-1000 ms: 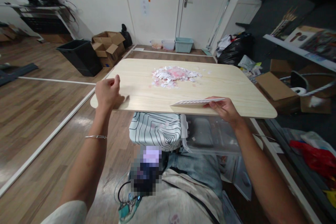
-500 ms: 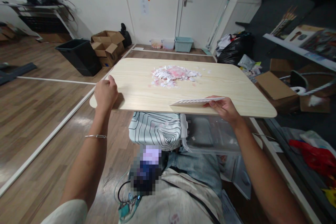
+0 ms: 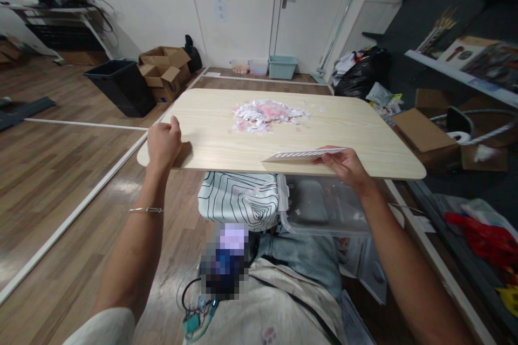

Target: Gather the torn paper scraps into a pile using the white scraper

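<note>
A light wooden table (image 3: pixel 364 135) stands in front of me with a heap of pink and white paper scraps (image 3: pixel 270 112) at its middle. My left hand (image 3: pixel 163 143) is closed over the table's near left corner, fingers curled on the top. My right hand (image 3: pixel 343 164) pinches a flat white card (image 3: pixel 301 155) at the near edge, held almost level just above the tabletop. A clear plastic box with a lid (image 3: pixel 324 207) sits below the table by my knees, with a few scraps in it.
A patterned cushion (image 3: pixel 238 199) lies under the table. A black bin (image 3: pixel 121 86) and open cardboard boxes (image 3: pixel 164 73) stand at the back left. Black bags (image 3: pixel 362 73), boxes (image 3: pixel 421 129) and a shelf (image 3: pixel 465 73) crowd the right side. A white door (image 3: pixel 307 11) is behind.
My left hand came down from just above the tabletop and closed on the table's left corner. My right hand and the card have stayed in place.
</note>
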{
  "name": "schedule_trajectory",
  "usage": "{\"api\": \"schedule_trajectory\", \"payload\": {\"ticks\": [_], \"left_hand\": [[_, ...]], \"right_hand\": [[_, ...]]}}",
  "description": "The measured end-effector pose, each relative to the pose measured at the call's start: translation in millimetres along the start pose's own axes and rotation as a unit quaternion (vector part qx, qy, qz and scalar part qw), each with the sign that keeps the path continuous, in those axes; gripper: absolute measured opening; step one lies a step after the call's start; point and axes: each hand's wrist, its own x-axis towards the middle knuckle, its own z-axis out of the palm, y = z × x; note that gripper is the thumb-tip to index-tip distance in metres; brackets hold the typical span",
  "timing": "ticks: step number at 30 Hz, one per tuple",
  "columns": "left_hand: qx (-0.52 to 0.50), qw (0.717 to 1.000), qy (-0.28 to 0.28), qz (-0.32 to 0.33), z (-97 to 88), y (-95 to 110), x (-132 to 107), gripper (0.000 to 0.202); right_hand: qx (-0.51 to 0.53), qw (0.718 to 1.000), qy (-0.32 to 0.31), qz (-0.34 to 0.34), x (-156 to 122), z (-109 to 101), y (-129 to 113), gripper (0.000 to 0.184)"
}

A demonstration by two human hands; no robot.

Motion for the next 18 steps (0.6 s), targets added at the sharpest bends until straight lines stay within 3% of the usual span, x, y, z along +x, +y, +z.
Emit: {"api": "schedule_trajectory", "payload": {"ticks": [18], "left_hand": [[0.085,0.995,-0.049,-0.001,3.2,1.8,-0.7,0.075]], "right_hand": [[-0.003,1.0,-0.002,0.007,0.8,-0.6,-1.6,0.083]]}}
